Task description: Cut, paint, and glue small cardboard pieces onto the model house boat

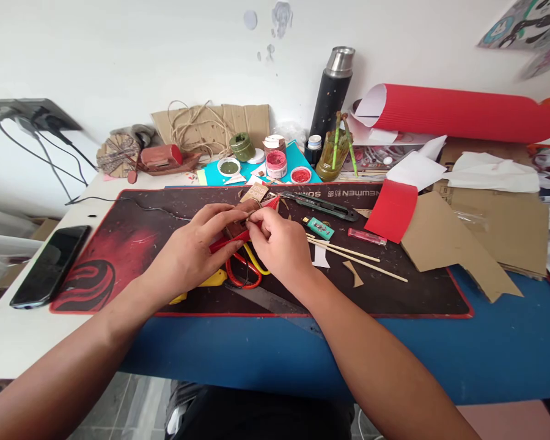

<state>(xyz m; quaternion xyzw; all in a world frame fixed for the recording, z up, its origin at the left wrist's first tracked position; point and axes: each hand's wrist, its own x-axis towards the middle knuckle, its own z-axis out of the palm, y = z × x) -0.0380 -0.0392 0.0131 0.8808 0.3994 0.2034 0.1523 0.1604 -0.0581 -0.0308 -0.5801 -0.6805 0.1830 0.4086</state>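
Note:
A small red and brown craft piece (235, 230) is held low over the dark desk mat (394, 287). My left hand (195, 244) is closed round its left side, fingers over the top and thumb along the near edge. My right hand (282, 241) is closed in a pinch at its right end, beside the left fingertips. Whether the right fingers grip the piece itself or something small on it is hidden. Just beneath lie red and yellow looped handles (252, 285), partly covered by the hands. A dark utility knife (321, 206) rests beyond my right hand.
Thin wooden sticks (362, 256), a teal printed item (319, 228) and a pink lighter-like object (366, 236) lie to the right. Open paint jars (275, 165) and a black thermos (332, 91) stand behind. Cut cardboard (435, 232) is at right, a phone (50, 266) at left.

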